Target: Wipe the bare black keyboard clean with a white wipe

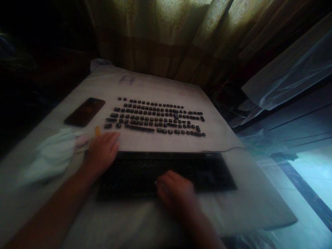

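A black keyboard (212, 171) with its keycaps off lies across the near part of the table. At its top left corner rests my left hand (102, 150), fingers stretched forward and not wrapped round anything I can see. My right hand (177, 190) is closed over the keyboard's lower middle, its fingers curled together. A small pale spot shows at those fingertips, but blur hides what they hold, if anything. Beyond the keyboard, loose black keycaps (158, 114) lie in rows in keyboard order, with the long space bar (141, 128) in the nearest row.
A dark phone (85, 111) lies at the left, above a crumpled white cloth (53, 155). A small orange-yellow object (97, 131) sits by my left hand. The keyboard's cable (234, 148) runs right across the white-covered table (259, 193). Curtains (166, 45) hang behind.
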Action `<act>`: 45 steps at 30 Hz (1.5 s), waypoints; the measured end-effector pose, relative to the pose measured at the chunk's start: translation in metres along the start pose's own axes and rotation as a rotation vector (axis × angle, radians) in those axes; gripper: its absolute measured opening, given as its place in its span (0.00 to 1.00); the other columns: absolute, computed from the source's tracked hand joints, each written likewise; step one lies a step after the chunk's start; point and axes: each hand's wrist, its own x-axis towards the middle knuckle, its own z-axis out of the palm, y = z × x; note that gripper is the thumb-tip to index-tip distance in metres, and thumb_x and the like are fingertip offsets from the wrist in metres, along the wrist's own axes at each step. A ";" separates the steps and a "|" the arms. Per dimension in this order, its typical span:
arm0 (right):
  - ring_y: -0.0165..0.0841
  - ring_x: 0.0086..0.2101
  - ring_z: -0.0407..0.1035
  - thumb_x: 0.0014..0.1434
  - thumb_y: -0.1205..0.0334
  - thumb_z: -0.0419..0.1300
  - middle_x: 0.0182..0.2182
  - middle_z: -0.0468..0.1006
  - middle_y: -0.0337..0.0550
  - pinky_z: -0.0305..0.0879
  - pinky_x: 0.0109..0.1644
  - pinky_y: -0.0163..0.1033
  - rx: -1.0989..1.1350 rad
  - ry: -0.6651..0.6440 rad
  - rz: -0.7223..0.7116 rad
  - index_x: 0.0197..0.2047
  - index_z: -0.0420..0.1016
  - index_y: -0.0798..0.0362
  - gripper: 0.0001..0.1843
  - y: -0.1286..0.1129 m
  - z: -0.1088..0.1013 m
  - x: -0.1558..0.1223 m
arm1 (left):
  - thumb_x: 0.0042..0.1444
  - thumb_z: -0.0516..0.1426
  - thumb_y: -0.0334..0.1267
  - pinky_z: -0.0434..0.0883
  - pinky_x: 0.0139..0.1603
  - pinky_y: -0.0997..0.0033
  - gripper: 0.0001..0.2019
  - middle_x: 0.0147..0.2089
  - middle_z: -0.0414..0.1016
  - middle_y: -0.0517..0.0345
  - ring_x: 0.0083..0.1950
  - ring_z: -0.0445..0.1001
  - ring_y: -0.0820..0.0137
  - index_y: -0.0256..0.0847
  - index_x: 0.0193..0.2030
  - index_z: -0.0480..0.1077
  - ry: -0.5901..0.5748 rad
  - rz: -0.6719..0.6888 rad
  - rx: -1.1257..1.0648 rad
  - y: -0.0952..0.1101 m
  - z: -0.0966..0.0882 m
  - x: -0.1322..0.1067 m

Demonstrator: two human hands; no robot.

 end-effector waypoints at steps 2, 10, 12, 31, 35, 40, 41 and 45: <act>0.30 0.27 0.70 0.59 0.71 0.57 0.26 0.75 0.39 0.61 0.31 0.34 0.020 0.016 -0.001 0.31 0.77 0.51 0.10 0.000 -0.002 0.001 | 0.65 0.39 0.46 0.67 0.65 0.47 0.27 0.63 0.75 0.45 0.65 0.71 0.54 0.39 0.61 0.69 -0.002 0.001 -0.002 0.000 0.000 0.000; 0.29 0.27 0.70 0.62 0.70 0.55 0.27 0.75 0.39 0.61 0.32 0.33 0.105 0.066 -0.049 0.32 0.77 0.52 0.11 -0.007 -0.008 0.005 | 0.64 0.39 0.45 0.66 0.66 0.46 0.28 0.64 0.74 0.43 0.66 0.70 0.53 0.37 0.62 0.68 -0.020 -0.016 -0.012 0.004 -0.002 0.000; 0.30 0.27 0.69 0.61 0.71 0.56 0.26 0.74 0.39 0.61 0.32 0.33 0.096 0.062 -0.047 0.31 0.76 0.52 0.10 -0.009 -0.004 0.006 | 0.64 0.39 0.45 0.66 0.66 0.47 0.28 0.64 0.74 0.43 0.66 0.70 0.53 0.37 0.62 0.68 -0.024 -0.018 -0.015 0.005 -0.003 0.000; 0.31 0.27 0.69 0.56 0.72 0.58 0.26 0.75 0.39 0.59 0.32 0.34 -0.014 0.008 -0.053 0.29 0.75 0.51 0.09 -0.010 0.008 0.008 | 0.65 0.40 0.44 0.63 0.68 0.48 0.27 0.65 0.73 0.45 0.67 0.68 0.55 0.37 0.63 0.67 -0.034 -0.029 -0.041 0.006 -0.001 -0.001; 0.31 0.28 0.69 0.56 0.72 0.58 0.27 0.75 0.39 0.58 0.32 0.34 -0.004 0.011 -0.038 0.30 0.75 0.50 0.09 -0.010 0.010 0.005 | 0.64 0.40 0.44 0.63 0.68 0.48 0.27 0.65 0.73 0.46 0.67 0.68 0.55 0.38 0.63 0.67 -0.033 -0.026 -0.044 0.006 0.000 -0.001; 0.31 0.28 0.70 0.56 0.73 0.58 0.28 0.76 0.39 0.59 0.33 0.35 0.001 -0.013 -0.043 0.31 0.76 0.50 0.09 -0.010 0.011 0.005 | 0.64 0.40 0.44 0.62 0.68 0.47 0.27 0.65 0.73 0.45 0.67 0.67 0.54 0.37 0.64 0.67 -0.031 -0.032 -0.040 0.007 0.000 -0.001; 0.31 0.28 0.70 0.56 0.73 0.58 0.28 0.76 0.39 0.59 0.33 0.35 -0.002 -0.015 -0.044 0.31 0.76 0.50 0.09 -0.010 0.011 0.005 | 0.64 0.40 0.44 0.63 0.68 0.47 0.28 0.65 0.73 0.44 0.67 0.68 0.54 0.36 0.64 0.67 -0.032 -0.033 -0.038 0.007 0.000 -0.001; 0.31 0.28 0.70 0.55 0.72 0.58 0.27 0.76 0.38 0.59 0.32 0.34 -0.015 0.001 -0.066 0.30 0.75 0.50 0.09 -0.010 0.009 0.008 | 0.64 0.40 0.44 0.63 0.67 0.47 0.27 0.65 0.73 0.45 0.67 0.68 0.53 0.38 0.63 0.67 -0.039 -0.031 -0.031 0.008 -0.002 -0.001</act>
